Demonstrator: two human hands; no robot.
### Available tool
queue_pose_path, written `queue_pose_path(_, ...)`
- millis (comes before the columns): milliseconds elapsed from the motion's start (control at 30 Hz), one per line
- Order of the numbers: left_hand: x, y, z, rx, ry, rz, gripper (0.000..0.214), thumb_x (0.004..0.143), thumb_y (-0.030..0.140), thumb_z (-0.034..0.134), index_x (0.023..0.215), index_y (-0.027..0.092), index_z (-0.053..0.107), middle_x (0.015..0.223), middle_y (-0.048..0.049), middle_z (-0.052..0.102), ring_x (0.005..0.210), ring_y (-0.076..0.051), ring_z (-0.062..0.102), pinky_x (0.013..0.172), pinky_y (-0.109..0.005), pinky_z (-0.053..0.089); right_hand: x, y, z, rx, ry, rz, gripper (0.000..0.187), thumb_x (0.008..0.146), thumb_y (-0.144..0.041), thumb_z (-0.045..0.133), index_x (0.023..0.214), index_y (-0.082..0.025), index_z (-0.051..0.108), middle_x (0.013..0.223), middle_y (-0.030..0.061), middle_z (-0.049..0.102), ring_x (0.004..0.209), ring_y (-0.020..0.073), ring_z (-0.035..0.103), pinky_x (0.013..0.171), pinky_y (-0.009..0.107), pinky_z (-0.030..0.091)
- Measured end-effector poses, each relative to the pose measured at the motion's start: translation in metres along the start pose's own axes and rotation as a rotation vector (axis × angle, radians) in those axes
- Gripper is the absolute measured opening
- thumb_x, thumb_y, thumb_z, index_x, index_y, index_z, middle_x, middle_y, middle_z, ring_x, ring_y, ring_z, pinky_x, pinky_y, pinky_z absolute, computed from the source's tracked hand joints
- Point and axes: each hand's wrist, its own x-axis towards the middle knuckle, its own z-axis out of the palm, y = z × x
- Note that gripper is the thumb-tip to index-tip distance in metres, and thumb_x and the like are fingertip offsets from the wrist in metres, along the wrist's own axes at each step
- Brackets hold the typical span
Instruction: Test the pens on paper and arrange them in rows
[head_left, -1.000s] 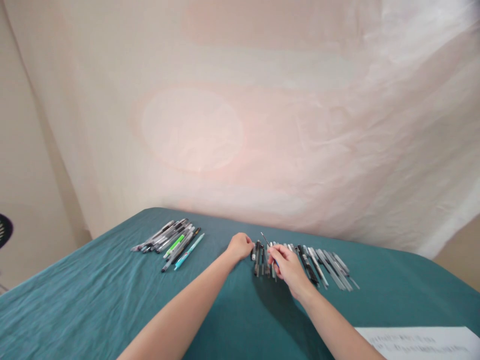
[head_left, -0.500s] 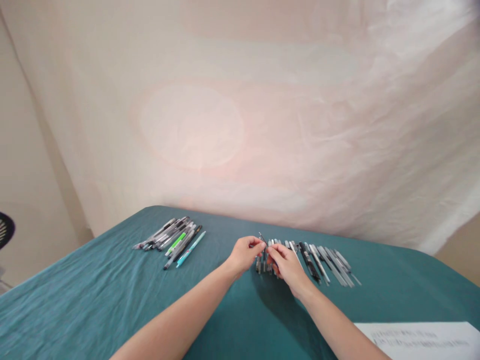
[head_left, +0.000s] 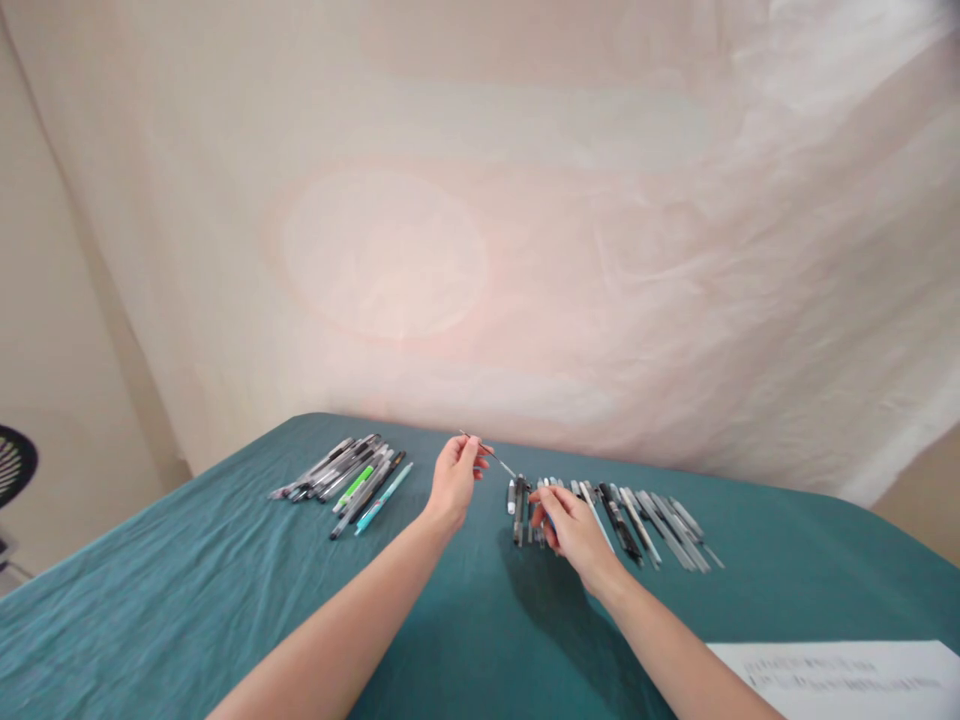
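Note:
My left hand (head_left: pixel 454 480) is closed in a pinch on a thin pen refill (head_left: pixel 501 462), which slants down to the right. The refill's lower end meets, or nearly meets, a small dark pen barrel (head_left: pixel 523 483) at the fingertips of my right hand (head_left: pixel 568 520). My right fingers are closed around that barrel, and most of it is hidden. Under and beside my right hand lies a row of pens, with a black-capped pen (head_left: pixel 518 520) and a white cap (head_left: pixel 511 497) at its left end.
To the left lies a pile of pens (head_left: pixel 341 470), with a green pen (head_left: pixel 352 490) and a turquoise pen (head_left: pixel 384 498) at its right side. More pens and thin tubes (head_left: pixel 667 530) fan out at right. A printed paper sheet (head_left: pixel 840 675) rests on the green cloth's near right.
My left hand has moved left and up, away from my right hand, drawing the refill out into view. My right hand has hardly moved.

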Motion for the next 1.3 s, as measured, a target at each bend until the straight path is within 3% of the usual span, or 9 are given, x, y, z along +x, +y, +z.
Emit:
queue_pose_path(233,0.003,-0.032,-0.009,0.258,-0.154,-0.128,0.02,0.068,0.03,0.059,0.072,0.011,0.062,0.061,-0.0022,0.06,0.049,-0.007,0.048,0.044,-0.017,0.035,0.003,0.004,0.0,0.066,0.044,0.054,0.035,0.075,-0.052,0.046,0.082,-0.018,0.054,0.062,-0.0025,0.055,0.037,0.0043,0.037,0.033,0.016,0.02)
queue_pose_path(400,0.001,-0.042,-0.008,0.296,-0.202,-0.187,0.023,0.069,0.02,0.058,0.089,0.009,0.063,0.067,-0.0046,0.065,0.053,-0.009,0.055,0.05,-0.02,0.042,0.004,0.006,0.0,0.085,0.031,0.08,0.036,0.075,-0.052,0.046,0.083,-0.018,0.054,0.063,-0.0019,0.055,0.037,0.0042,0.037,0.032,0.015,0.021)
queue_pose_path(633,-0.003,-0.037,-0.008,0.298,-0.261,-0.234,0.021,0.068,0.013,0.058,0.088,0.008,0.061,0.076,-0.0082,0.066,0.067,-0.013,0.061,0.061,-0.022,0.047,0.008,0.013,-0.003,0.142,0.112,0.093,0.027,0.074,-0.043,0.051,0.086,-0.019,0.053,0.065,-0.0007,0.056,0.046,0.0082,0.046,0.035,0.016,0.029)
queue_pose_path(833,-0.012,-0.017,0.001,0.346,-0.332,-0.15,0.022,0.068,0.024,0.058,0.084,0.011,0.062,0.074,-0.0056,0.065,0.067,-0.013,0.058,0.058,-0.021,0.044,0.012,0.016,-0.004,0.252,0.129,0.055,0.029,0.072,-0.035,0.054,0.098,-0.021,0.05,0.081,0.0035,0.063,0.07,0.0166,0.06,0.06,0.028,0.048)
queue_pose_path(1000,-0.027,-0.008,0.015,0.383,-0.425,-0.027,0.021,0.068,0.032,0.057,0.073,0.011,0.061,0.068,-0.0046,0.063,0.063,-0.012,0.056,0.058,-0.022,0.042,0.008,0.009,0.0,0.294,0.145,-0.069,0.044,0.072,-0.04,0.058,0.11,-0.023,0.043,0.095,0.0051,0.064,0.093,0.0192,0.058,0.085,0.035,0.043)
queue_pose_path(1167,-0.036,-0.011,0.025,0.275,-0.403,-0.042,0.023,0.062,0.027,0.065,0.078,0.012,0.056,0.07,-0.0048,0.063,0.063,-0.012,0.056,0.06,-0.023,0.043,0.003,0.003,0.005,0.3,0.103,-0.059,0.051,0.074,-0.043,0.056,0.117,-0.022,0.039,0.1,0.0074,0.064,0.097,0.0205,0.057,0.084,0.036,0.043)
queue_pose_path(1300,-0.039,-0.008,0.027,0.221,-0.478,-0.087,0.023,0.063,0.026,0.063,0.079,0.009,0.059,0.071,-0.0062,0.063,0.064,-0.013,0.056,0.061,-0.023,0.043,0.001,0.002,0.007,0.327,0.081,-0.051,0.049,0.073,-0.041,0.058,0.116,-0.023,0.04,0.1,0.0071,0.064,0.096,0.0203,0.058,0.084,0.036,0.042)
